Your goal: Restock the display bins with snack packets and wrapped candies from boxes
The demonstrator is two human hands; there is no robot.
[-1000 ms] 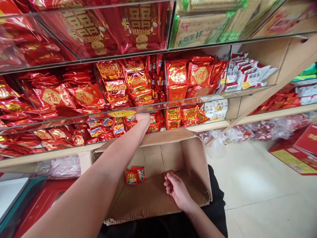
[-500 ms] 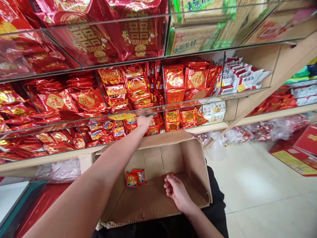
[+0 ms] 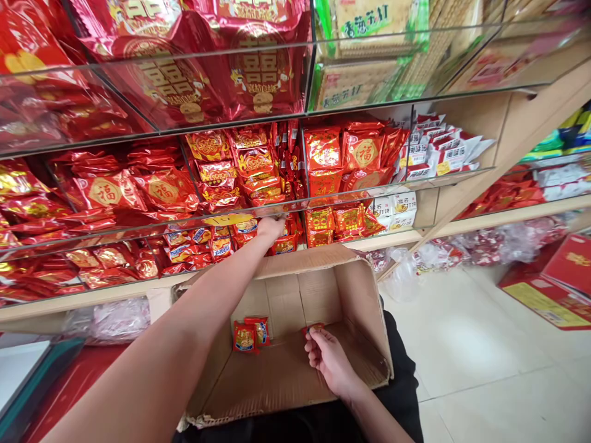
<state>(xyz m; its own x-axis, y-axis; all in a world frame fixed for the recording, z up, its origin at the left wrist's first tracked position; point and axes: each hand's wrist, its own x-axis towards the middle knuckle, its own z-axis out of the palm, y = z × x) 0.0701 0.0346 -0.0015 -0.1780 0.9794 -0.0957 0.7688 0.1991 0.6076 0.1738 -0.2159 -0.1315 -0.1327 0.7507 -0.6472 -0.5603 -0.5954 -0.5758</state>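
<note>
My left hand point(image 3: 271, 227) reaches into the lower shelf compartment among small red packets point(image 3: 284, 243); its fingers are hidden behind the clear shelf front and the goods. Over the open cardboard box point(image 3: 286, 381), my right hand point(image 3: 329, 358) is closed, thumb and forefinger pinched on a small red packet point(image 3: 314, 329) that is mostly covered by the fingers. Two more red packets point(image 3: 244, 336) lie inside the box, left of my right hand, one overlapping the other.
Shelves of red snack packets point(image 3: 108, 191), white packets point(image 3: 450, 151) and green-wrapped crackers point(image 3: 357, 83) rise ahead, fronted by clear panels. A red box point(image 3: 549, 295) stands on the tiled floor at right. Plastic bags point(image 3: 120, 319) lie under the shelf.
The view has shifted slightly. Both hands keep nearly the same places, my left in the shelf and my right pinching the packet over the box.
</note>
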